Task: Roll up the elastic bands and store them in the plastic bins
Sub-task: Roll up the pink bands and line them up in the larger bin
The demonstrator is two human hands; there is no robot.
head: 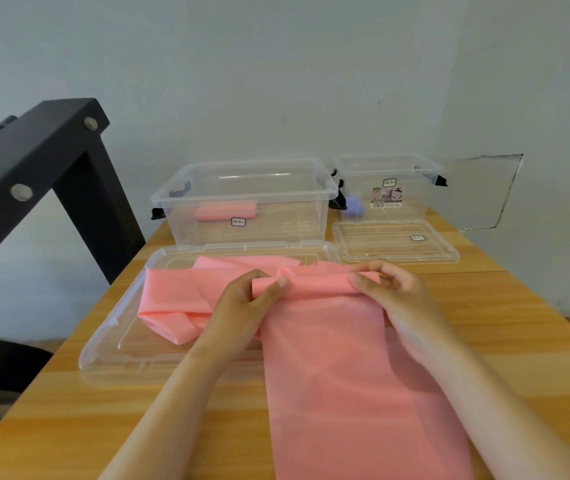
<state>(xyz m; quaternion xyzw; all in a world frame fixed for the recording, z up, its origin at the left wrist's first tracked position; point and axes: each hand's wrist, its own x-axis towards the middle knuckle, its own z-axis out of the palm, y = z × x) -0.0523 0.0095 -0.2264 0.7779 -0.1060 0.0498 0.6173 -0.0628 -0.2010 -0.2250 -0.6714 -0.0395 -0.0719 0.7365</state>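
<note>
A pale grey-blue wall (276,64) stood behind a light wooden worktop (518,341), evenly lit. On the right the wall carried a squarish cut-out patch (484,192) with cracked edges. A black metal frame (34,150) with silver bolts (21,192) slanted at the left.

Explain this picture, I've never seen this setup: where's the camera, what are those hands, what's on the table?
No machine: each grip is a person's bare hand. The single picture comes from a camera on their head, looking down. The left hand and right hand pinch the rolled end of a pink elastic band lying on a wooden table. Behind stand two open clear bins: the large bin holds pink rolls, the small bin a purple roll. The large lid and small lid lie in front.
</note>
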